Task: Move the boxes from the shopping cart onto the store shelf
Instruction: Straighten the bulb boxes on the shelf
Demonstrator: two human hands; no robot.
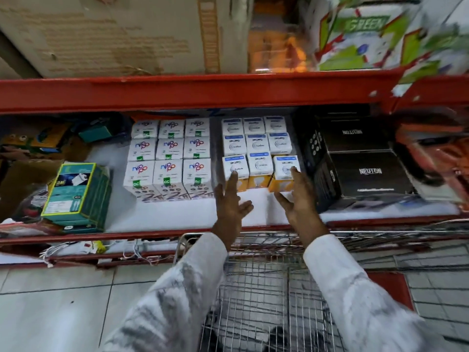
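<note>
Both hands reaching over the cart (266, 250) rim onto the shelf (177, 214). Left hand (232, 199) fingers spread wide, holding nothing; right hand (299, 196) open, fingertips touching the front right bulb box (285, 171). White-and-orange bulb boxes (256, 146) standing upright in rows, bare white strip in front. "nippo" boxes (171, 158) just left, black "NEUTON" boxes (365, 171) right. "GREEN" carton (365, 34) above.

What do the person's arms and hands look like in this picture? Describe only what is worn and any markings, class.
Both arms wear long white sleeves with cuffs ending at the wrists. The left sleeve carries grey smudged streaks; the right sleeve looks plainer, though blurred. The left hand and right hand are bare: no gloves, and no rings or watch visible.
</note>
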